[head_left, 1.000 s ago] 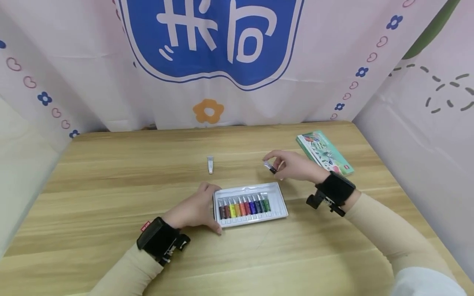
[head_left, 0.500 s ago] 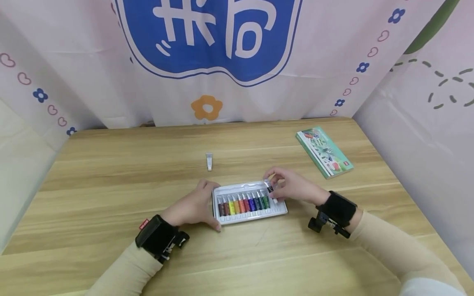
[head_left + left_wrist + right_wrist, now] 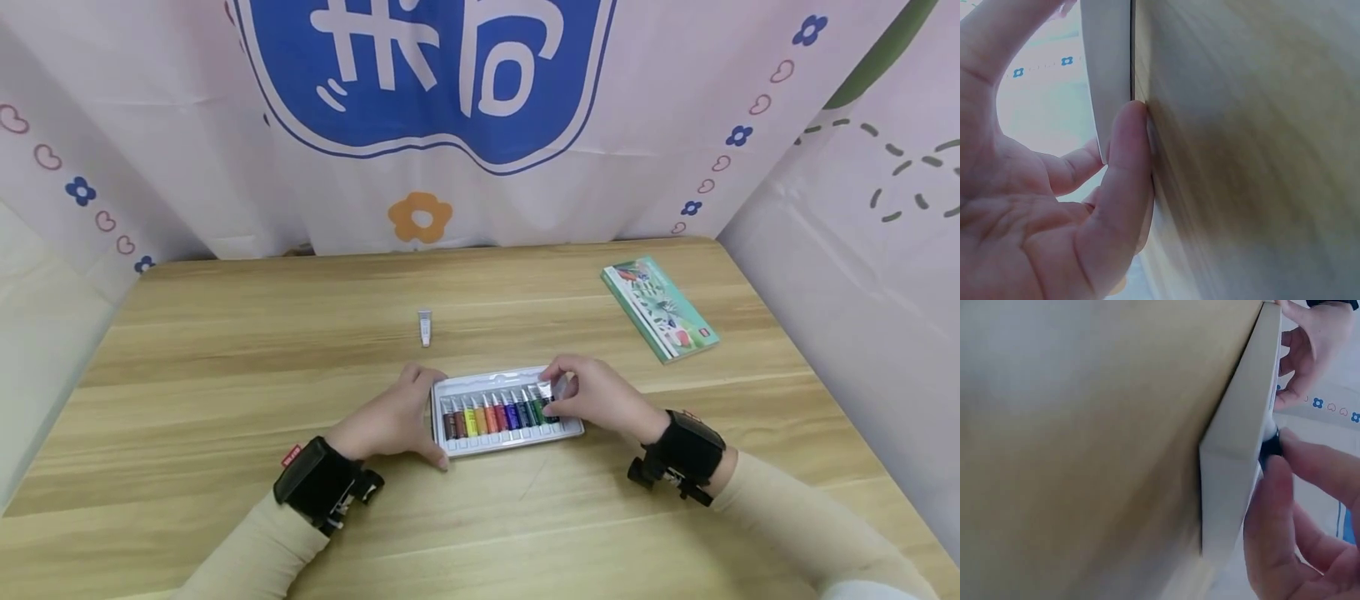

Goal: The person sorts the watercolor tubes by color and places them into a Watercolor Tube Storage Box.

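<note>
A white tray [image 3: 487, 450] lies on the table with a row of several coloured paint tubes [image 3: 491, 417] in it. My left hand [image 3: 390, 419] grips the tray's left end, thumb at the near corner and fingers at the far one; in the left wrist view the fingers touch the tray's side [image 3: 1108, 75]. At the tray's right end my right hand [image 3: 600, 397] pinches a dark-labelled tube [image 3: 546, 390] between thumb and fingers, beside the green tube. The right wrist view shows this dark tube [image 3: 1270, 448] at the tray's rim.
A small white tube [image 3: 425, 328] lies on the wooden table [image 3: 247, 333] beyond the tray. A green illustrated box [image 3: 660, 308] lies at the back right. A printed cloth [image 3: 337, 200] hangs along the table's far edge.
My right hand has brought the dark-labelled tube from beyond the tray toward me and down into its right end, beside the green tube. My left hand has kept its hold on the tray.
</note>
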`<move>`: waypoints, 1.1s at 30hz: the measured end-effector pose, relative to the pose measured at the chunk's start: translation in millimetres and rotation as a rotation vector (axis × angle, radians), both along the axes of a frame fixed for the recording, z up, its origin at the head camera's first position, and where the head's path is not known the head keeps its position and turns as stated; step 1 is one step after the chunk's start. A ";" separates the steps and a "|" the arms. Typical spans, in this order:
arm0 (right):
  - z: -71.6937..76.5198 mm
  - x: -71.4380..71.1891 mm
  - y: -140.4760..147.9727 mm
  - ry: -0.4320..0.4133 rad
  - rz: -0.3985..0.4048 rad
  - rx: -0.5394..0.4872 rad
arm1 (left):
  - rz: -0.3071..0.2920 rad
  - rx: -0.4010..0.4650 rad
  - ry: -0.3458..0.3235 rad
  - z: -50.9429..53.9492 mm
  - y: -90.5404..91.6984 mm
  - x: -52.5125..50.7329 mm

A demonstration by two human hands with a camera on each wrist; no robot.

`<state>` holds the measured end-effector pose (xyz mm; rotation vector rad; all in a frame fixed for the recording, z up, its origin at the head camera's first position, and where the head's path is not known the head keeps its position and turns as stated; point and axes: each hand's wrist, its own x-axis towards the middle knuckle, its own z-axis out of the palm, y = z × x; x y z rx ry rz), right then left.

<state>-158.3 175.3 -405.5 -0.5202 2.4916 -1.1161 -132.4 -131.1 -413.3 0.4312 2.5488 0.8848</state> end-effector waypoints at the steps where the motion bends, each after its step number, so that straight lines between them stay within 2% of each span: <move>1: 0.3 -0.4 0.8 0.037 0.007 0.029 | 0.002 0.000 -0.001 0.0 0.4 0.0; 5: 0.9 -2.6 4.5 0.148 0.050 0.121 | 0.006 0.001 -0.007 -0.2 1.4 0.1; 15: 6.3 6.8 9.9 0.273 0.209 0.269 | -0.002 0.005 0.005 -2.5 0.9 -0.4; 33: 6.5 1.5 9.3 0.297 0.280 0.289 | -0.015 -0.005 0.001 -2.1 0.5 -1.1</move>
